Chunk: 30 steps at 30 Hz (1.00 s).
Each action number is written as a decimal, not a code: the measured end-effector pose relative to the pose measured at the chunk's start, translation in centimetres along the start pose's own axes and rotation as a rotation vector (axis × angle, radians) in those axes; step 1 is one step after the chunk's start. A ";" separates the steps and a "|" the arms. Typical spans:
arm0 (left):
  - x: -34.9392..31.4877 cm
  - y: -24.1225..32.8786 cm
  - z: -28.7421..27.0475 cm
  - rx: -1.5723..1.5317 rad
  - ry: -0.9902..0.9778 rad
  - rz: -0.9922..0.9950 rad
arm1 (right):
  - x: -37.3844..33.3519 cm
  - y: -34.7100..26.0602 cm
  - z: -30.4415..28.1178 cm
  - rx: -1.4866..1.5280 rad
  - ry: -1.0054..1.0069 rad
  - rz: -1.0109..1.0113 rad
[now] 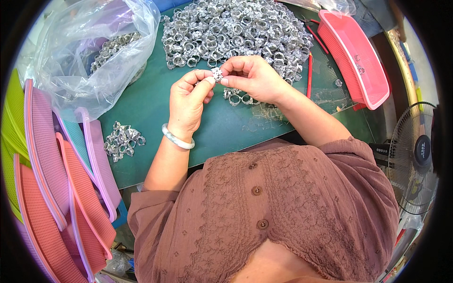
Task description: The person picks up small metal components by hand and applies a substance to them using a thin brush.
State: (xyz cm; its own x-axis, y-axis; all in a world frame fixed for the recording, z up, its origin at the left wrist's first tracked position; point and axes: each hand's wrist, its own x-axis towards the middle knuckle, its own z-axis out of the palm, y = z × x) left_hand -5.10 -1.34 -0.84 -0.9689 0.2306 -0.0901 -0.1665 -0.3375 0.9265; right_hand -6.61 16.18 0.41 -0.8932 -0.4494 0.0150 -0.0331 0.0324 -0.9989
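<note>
Between my two hands, over the green work mat (198,132), is a small silver ring (216,73) with a lumpy, ornate top. My left hand (191,96) pinches it from the left with thumb and fingers; a pale bangle (178,137) circles that wrist. From the right, my right hand (257,79) grips its other side between thumb and forefinger. A few more rings (239,97) lie under my right hand, partly hidden by it. Just beyond both hands rises a large heap of similar silver rings (236,33).
A clear plastic bag (101,61) holding more rings sits at the far left, above a small ring pile (123,140). Colourful plastic baskets (47,155) crowd the left edge. Right of the heap lie red-handled pliers (317,37), a red stick-like tool (310,75), a pink basket (351,56) and a fan (415,151).
</note>
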 end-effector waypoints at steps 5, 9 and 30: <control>0.0 0.0 0.1 0.020 -0.001 0.011 | 0.1 0.4 0.0 -0.013 0.020 -0.032; 0.0 0.0 0.1 0.032 -0.010 0.022 | 0.0 0.3 -0.2 -0.103 -0.010 -0.018; -0.1 -0.2 -0.1 0.032 -0.041 0.047 | -0.3 0.0 0.4 -0.075 0.044 -0.158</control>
State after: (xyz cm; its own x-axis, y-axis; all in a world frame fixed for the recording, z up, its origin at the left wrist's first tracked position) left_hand -5.02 -1.41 -1.11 -0.9671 0.2523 -0.0317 -0.1143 -0.3201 0.9405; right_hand -6.20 15.94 0.37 -0.8931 -0.4145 0.1750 -0.2064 0.0317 -0.9780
